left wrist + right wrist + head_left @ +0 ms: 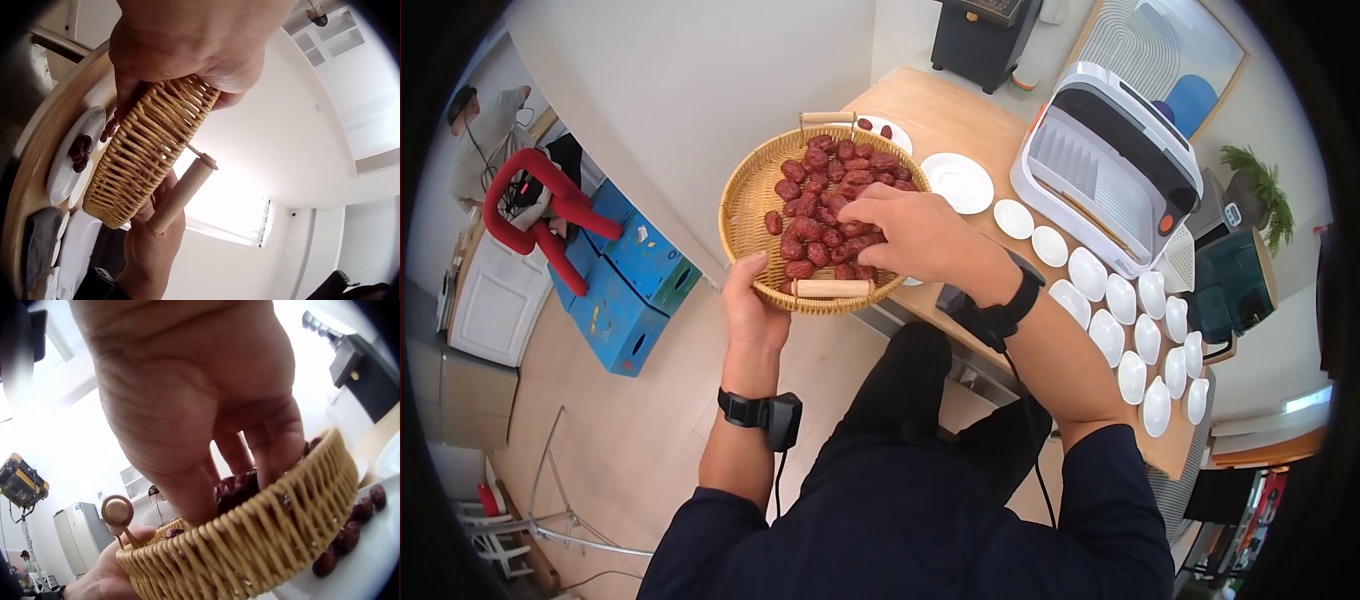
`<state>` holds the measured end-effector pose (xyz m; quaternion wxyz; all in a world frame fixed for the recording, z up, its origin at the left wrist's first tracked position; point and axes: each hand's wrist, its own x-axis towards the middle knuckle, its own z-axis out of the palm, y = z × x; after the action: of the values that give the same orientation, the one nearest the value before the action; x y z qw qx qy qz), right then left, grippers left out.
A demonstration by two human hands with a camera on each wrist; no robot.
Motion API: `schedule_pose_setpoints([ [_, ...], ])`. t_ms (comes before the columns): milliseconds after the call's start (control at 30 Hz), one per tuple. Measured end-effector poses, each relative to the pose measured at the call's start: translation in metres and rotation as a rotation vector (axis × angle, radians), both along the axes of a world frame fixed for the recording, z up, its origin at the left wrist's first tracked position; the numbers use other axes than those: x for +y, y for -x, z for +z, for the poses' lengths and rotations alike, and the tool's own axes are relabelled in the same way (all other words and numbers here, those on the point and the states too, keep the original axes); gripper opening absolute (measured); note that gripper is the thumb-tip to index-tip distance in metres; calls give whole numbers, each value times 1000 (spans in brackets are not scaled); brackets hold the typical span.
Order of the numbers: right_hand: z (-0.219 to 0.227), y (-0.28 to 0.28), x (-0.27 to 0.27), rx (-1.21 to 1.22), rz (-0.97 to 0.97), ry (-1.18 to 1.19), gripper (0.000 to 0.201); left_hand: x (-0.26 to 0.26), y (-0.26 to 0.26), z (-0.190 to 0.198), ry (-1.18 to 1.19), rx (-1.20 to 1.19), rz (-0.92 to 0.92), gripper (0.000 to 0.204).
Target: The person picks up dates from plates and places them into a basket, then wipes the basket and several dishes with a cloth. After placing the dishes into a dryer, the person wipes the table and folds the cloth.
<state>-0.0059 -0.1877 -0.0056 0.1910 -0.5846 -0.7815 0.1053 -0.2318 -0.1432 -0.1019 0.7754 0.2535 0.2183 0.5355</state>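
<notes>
A round woven basket (pixel 745 190) with wooden bar handles holds a heap of red dates (pixel 805 228). My left hand (pixel 755 312) grips its near left side, with the thumb over the rim and the other fingers underneath. From the right, my right hand (pixel 920 235) reaches over the rim into the heap. In the right wrist view its thumb and fingers (pixel 275 447) point down among the dates (pixel 234 490), set apart from each other; the fingertips are hidden, and I cannot tell whether they pinch any. The basket is held up beside the table, tilted in the left wrist view.
On the wooden table (pixel 940 110), a white plate (pixel 65 178) with several dates lies near the basket. Another white plate (pixel 957 183) and several small white dishes (pixel 1120 298) spread rightward. A white-grey appliance (pixel 1090 165) stands behind them. Blue boxes (pixel 625 290) sit on the floor at left.
</notes>
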Motion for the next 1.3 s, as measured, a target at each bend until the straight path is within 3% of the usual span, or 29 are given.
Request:
schedule_pose_setpoints([
  [233, -4, -34, -6, 305, -11, -339, 27, -1, 1, -6, 11, -5, 69, 57],
  [300, 1, -54, -3, 449, -367, -279, 26, 5, 16, -14, -13, -23, 99, 56],
  [367, -15, -77, 6, 388, -414, -191, 24, 6, 28, -13, -29, -9, 160, 56],
  [433, -33, -87, 13, -50, -351, -31, 23, 9, 35, -14, -31, 13, 206, 55],
  [467, -36, -85, 15, -210, -314, 80, 31, 10, 38, -14, -35, 11, 210, 55],
  [567, -70, -84, 23, -124, -213, -55, 41, 9, 42, -13, -8, 21, 258, 55],
  [600, -72, -84, 29, -152, -195, 23, 52, 8, 44, -13, 1, 25, 259, 55],
  [933, -85, -83, 55, -401, -46, 18, 41, 10, 44, -14, 3, 17, 231, 56],
  [1233, -87, -96, 57, -72, -90, -34, 27, 13, 36, -18, 14, 22, 190, 56],
  [1300, -69, -93, 60, 126, -260, 2, 27, 14, 37, -19, 25, 27, 193, 57],
])
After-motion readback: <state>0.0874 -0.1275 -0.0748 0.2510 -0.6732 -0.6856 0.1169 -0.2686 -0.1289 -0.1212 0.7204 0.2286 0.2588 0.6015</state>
